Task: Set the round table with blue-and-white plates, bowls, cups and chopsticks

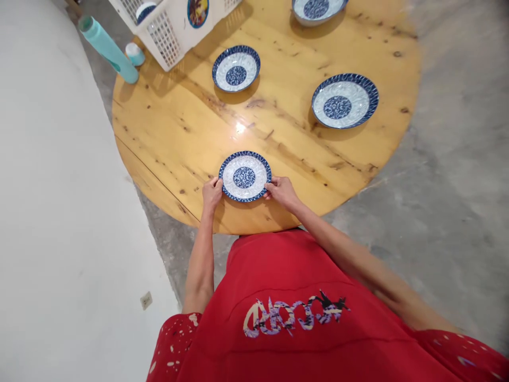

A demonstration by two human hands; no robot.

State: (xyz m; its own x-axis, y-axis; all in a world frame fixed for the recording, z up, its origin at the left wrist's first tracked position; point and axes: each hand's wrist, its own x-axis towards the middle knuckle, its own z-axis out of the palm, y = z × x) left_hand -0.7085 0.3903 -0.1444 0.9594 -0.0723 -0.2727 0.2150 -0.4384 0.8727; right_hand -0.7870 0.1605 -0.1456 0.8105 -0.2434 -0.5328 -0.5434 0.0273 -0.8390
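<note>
A round plate [244,177] with a blue patterned rim and a blue centre is at the near side of the wooden table. My left hand [212,193] grips its left edge, thumb on the rim. On the opposite edge, my right hand [280,191] pinches the rim with thumb and fingers. Whether the plate rests on the wood or is slightly lifted, I cannot tell. Farther off stand a matching blue-and-white dish [236,69], a second dish [345,101] to the right, and a deeper bowl [318,10] at the top edge of the view.
The round wooden table [178,143] has a white plastic basket [175,32] at its far left, holding some dishware. Beside it are a turquoise bottle [109,50] and a small white-and-blue container [135,54]. A white wall [59,212] runs along the left.
</note>
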